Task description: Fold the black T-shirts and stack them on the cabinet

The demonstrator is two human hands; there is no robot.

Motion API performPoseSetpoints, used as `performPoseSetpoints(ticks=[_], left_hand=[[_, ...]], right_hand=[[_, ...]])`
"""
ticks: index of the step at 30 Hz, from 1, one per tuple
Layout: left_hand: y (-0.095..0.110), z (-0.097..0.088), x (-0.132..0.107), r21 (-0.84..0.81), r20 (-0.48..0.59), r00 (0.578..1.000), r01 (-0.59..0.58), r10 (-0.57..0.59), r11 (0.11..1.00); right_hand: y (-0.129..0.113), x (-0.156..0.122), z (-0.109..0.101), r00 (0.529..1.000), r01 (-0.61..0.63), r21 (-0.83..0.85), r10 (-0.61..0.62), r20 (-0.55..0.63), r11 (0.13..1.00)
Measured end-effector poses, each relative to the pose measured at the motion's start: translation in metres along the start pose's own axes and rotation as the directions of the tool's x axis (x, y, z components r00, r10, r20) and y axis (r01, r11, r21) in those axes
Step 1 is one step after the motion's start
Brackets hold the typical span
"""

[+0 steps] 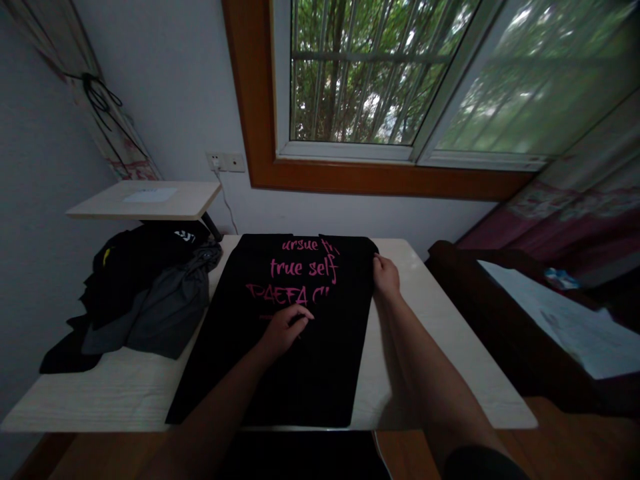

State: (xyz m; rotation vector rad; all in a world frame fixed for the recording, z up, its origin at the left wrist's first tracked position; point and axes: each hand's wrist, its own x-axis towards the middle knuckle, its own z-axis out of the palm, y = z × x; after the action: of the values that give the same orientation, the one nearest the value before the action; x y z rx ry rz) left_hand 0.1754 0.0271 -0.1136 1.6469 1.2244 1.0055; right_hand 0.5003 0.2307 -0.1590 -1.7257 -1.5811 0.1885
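A black T-shirt (300, 373) with pink lettering lies flattened and partly folded on the pale table, and the ends of the printed lines are cut off on its right side. My left hand (286, 328) is over the middle of the shirt, just below the print, with thumb and forefinger brought together at the cloth. At the shirt's upper right edge, my right hand (387, 277) has its fingers closed on the fabric. The undersides of both hands are hidden.
Dark clothes (145, 287) are heaped on the left of the table (440, 373), beside a small raised shelf (145, 200) with a paper on it. A wall with a socket (225, 162) and a window stands behind. To the right is a dark piece of furniture (500, 327) bearing a pale sheet.
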Motion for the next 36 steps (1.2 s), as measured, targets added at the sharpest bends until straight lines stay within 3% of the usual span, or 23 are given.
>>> performPoseSetpoints(ticks=[5,13,20,27,33,36], left_hand=[[0.002,0.0,0.0,0.002,-0.003,1.0,0.003,-0.003,1.0],[0.002,-0.001,-0.002,-0.018,-0.002,1.0,-0.007,0.006,1.0],[0.003,-0.002,-0.003,-0.036,0.015,1.0,-0.022,0.023,0.999],[0.002,-0.003,-0.005,-0.064,0.038,0.997,-0.06,0.063,0.996],[0.0,-0.003,-0.005,-0.075,0.062,0.993,-0.093,0.098,0.993],[0.002,-0.003,-0.006,-0.084,0.064,0.992,-0.108,0.113,0.991]], right_hand=[[-0.006,0.001,0.0,1.0,-0.026,-0.041,0.027,0.008,0.999],[-0.015,0.013,0.005,0.983,-0.172,-0.13,0.178,0.035,0.976],[-0.012,0.024,0.01,0.989,-0.121,-0.113,0.13,0.072,0.986],[-0.02,0.028,0.009,0.985,-0.157,-0.044,0.159,0.062,0.987],[-0.027,0.034,0.01,0.968,-0.206,-0.136,0.222,0.116,0.969],[-0.026,0.037,0.01,0.958,-0.252,-0.072,0.259,0.121,0.965]])
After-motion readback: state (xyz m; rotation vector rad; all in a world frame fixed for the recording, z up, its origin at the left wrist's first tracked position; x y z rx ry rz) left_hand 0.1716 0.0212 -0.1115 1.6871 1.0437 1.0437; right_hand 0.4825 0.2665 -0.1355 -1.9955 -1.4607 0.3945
